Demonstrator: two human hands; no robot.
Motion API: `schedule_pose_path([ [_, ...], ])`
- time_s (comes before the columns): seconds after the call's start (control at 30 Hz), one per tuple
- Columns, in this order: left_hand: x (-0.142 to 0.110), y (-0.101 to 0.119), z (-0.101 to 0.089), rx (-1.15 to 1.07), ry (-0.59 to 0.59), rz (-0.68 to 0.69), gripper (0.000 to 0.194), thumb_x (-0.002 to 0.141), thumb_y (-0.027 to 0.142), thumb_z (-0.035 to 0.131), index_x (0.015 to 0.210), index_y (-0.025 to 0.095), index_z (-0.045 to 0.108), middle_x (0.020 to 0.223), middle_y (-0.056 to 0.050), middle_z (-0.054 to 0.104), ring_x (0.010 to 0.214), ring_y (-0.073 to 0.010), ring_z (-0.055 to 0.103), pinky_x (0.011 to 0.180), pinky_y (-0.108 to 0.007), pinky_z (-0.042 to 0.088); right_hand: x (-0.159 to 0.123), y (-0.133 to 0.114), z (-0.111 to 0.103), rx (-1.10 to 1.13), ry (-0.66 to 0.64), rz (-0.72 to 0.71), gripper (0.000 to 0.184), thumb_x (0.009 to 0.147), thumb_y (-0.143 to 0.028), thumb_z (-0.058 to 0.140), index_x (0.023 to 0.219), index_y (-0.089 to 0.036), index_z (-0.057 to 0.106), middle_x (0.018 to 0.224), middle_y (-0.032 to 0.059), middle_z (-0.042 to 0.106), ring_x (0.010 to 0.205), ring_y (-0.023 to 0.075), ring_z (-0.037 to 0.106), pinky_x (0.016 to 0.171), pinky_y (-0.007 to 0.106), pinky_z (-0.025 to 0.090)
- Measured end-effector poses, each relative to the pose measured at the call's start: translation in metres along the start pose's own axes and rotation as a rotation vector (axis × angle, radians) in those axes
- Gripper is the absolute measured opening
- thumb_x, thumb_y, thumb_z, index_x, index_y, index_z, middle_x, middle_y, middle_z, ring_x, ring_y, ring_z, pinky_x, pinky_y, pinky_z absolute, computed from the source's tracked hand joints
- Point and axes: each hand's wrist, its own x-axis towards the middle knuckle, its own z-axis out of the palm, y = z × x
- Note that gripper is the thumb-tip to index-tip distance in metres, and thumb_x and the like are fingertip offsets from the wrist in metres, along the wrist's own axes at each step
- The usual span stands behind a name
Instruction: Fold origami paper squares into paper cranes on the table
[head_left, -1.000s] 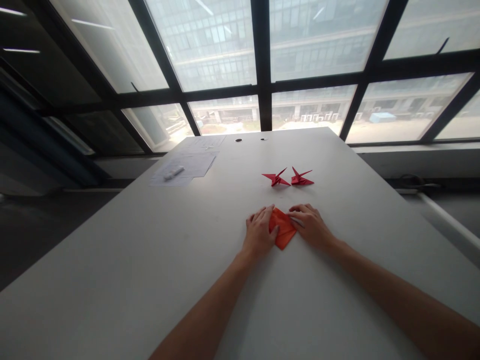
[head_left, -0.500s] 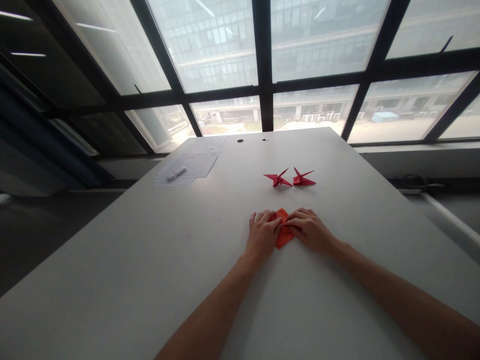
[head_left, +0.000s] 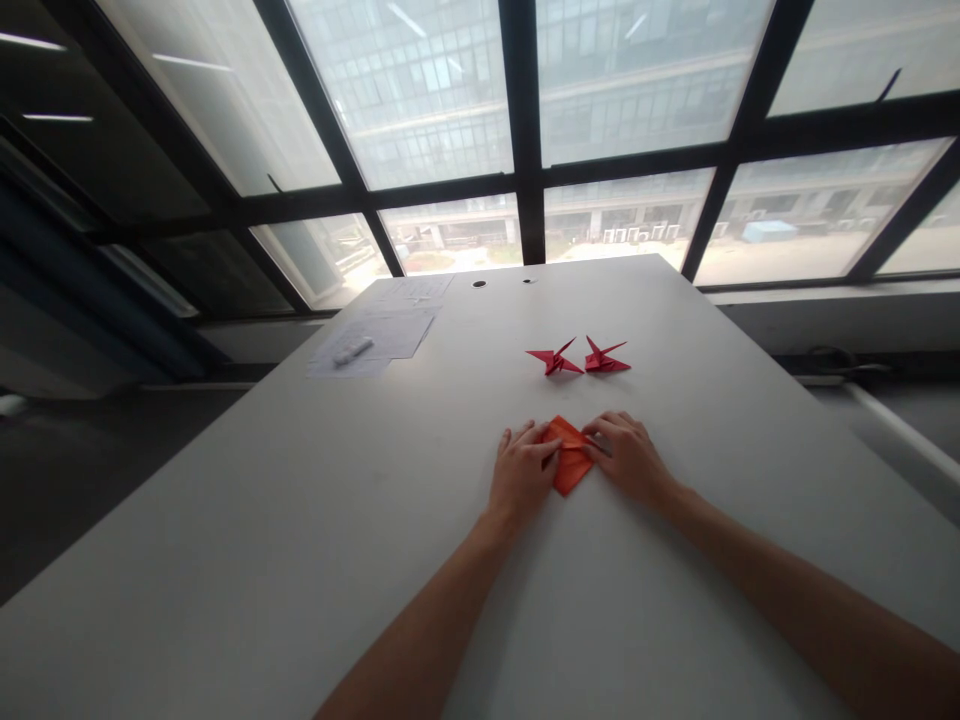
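A folded sheet of orange-red origami paper [head_left: 571, 458] lies flat on the white table [head_left: 315, 520], forming a rough diamond. My left hand [head_left: 521, 470] rests on its left side, with fingers and thumb over the paper. My right hand [head_left: 626, 457] holds its right corner with the fingertips. Part of the sheet's left side is hidden under my left fingers. Beyond the hands stand two finished red paper cranes [head_left: 555, 361], [head_left: 607, 358], side by side and not touching my hands.
Printed paper sheets [head_left: 375, 335] lie at the table's far left, with a white marker [head_left: 353, 351] on them. Two small holes [head_left: 478, 284] pierce the far end of the table. Large dark-framed windows stand behind it, and the table's edges fall away to the floor on both sides.
My hands have eased slightly apart since the earlier frames, and more of the paper's top corner shows. The paper's shape has changed a little through its folding. The red cranes have not moved.
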Motion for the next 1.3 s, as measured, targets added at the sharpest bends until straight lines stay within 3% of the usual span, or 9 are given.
schedule_pose_path([
  [0.13, 0.001, 0.0, -0.001, -0.059, 0.056, -0.019, 0.019, 0.088, 0.024, 0.06, 0.099, 0.031, 0.075, 0.125, -0.002, 0.064, 0.122, -0.0229, 0.053, 0.114, -0.048, 0.027, 0.0, 0.001, 0.0, 0.028, -0.004, 0.031, 0.014, 0.089, -0.026, 0.057, 0.091, -0.023, 0.07, 0.095, 0.0061, 0.067, 0.093, 0.0227, 0.057, 0.086, 0.036, 0.042],
  [0.23, 0.001, -0.001, -0.002, -0.112, 0.103, -0.042, 0.014, 0.085, 0.023, 0.063, 0.093, 0.026, 0.074, 0.119, -0.004, 0.064, 0.112, -0.0206, 0.057, 0.11, -0.042, 0.034, -0.001, 0.0, 0.001, -0.009, -0.011, 0.042, 0.015, 0.086, -0.024, 0.061, 0.098, -0.023, 0.07, 0.098, 0.0062, 0.066, 0.097, 0.0236, 0.056, 0.088, 0.037, 0.04],
  [0.37, 0.002, -0.003, -0.001, -0.072, 0.148, -0.104, 0.035, 0.083, 0.025, 0.065, 0.118, 0.02, 0.063, 0.127, -0.009, 0.058, 0.119, -0.0239, 0.051, 0.107, -0.041, 0.037, -0.003, -0.001, 0.002, -0.044, -0.016, 0.041, 0.014, 0.087, -0.024, 0.06, 0.098, -0.023, 0.069, 0.097, 0.0061, 0.065, 0.097, 0.0234, 0.055, 0.087, 0.037, 0.04],
  [0.47, 0.002, -0.004, 0.002, -0.022, 0.118, -0.109, 0.041, 0.086, 0.029, 0.063, 0.125, 0.019, 0.058, 0.131, -0.012, 0.054, 0.124, -0.0263, 0.047, 0.108, -0.043, 0.033, -0.003, -0.001, 0.003, -0.062, -0.009, 0.032, 0.014, 0.089, -0.023, 0.058, 0.098, -0.023, 0.068, 0.097, 0.0067, 0.064, 0.097, 0.0233, 0.055, 0.086, 0.037, 0.04],
  [0.63, 0.001, -0.002, 0.0, -0.067, 0.105, -0.066, 0.031, 0.083, 0.021, 0.065, 0.113, 0.023, 0.06, 0.123, -0.006, 0.06, 0.12, -0.0232, 0.049, 0.109, -0.042, 0.03, -0.004, -0.001, 0.004, -0.068, -0.028, 0.001, 0.015, 0.091, -0.025, 0.057, 0.1, -0.023, 0.068, 0.1, 0.0066, 0.063, 0.098, 0.0236, 0.054, 0.088, 0.038, 0.04],
  [0.83, 0.0, -0.001, -0.005, -0.133, 0.095, -0.067, 0.059, 0.08, 0.017, 0.067, 0.135, 0.028, 0.046, 0.114, -0.004, 0.063, 0.113, -0.0227, 0.054, 0.109, -0.045, 0.027, -0.004, 0.001, 0.005, -0.05, -0.065, -0.057, 0.017, 0.089, -0.026, 0.06, 0.104, -0.025, 0.066, 0.107, 0.0064, 0.062, 0.103, 0.0245, 0.053, 0.092, 0.04, 0.04],
  [1.0, 0.0, -0.002, -0.006, -0.19, 0.077, -0.037, 0.069, 0.078, 0.015, 0.068, 0.139, 0.032, 0.044, 0.122, -0.005, 0.054, 0.111, -0.0209, 0.056, 0.107, -0.042, 0.033, -0.004, -0.002, 0.004, 0.007, -0.096, -0.095, 0.012, 0.09, -0.023, 0.057, 0.1, -0.025, 0.064, 0.107, 0.0056, 0.064, 0.104, 0.0238, 0.054, 0.095, 0.04, 0.04],
  [1.13, 0.0, -0.003, -0.007, -0.244, 0.077, -0.057, 0.07, 0.075, 0.012, 0.068, 0.138, 0.034, 0.047, 0.134, -0.006, 0.044, 0.107, -0.0192, 0.058, 0.104, -0.039, 0.039, -0.005, -0.004, 0.003, 0.006, -0.065, -0.084, 0.023, 0.089, -0.022, 0.058, 0.111, -0.025, 0.061, 0.111, 0.0069, 0.063, 0.108, 0.024, 0.053, 0.096, 0.041, 0.041],
  [1.3, -0.001, -0.003, -0.009, -0.278, 0.036, -0.05, 0.077, 0.075, 0.012, 0.067, 0.145, 0.03, 0.039, 0.133, -0.008, 0.05, 0.111, -0.0218, 0.056, 0.106, -0.04, 0.037, -0.005, -0.003, 0.003, -0.002, -0.07, -0.097, 0.016, 0.087, -0.024, 0.059, 0.102, -0.025, 0.065, 0.11, 0.007, 0.063, 0.107, 0.0244, 0.053, 0.096, 0.041, 0.042],
])
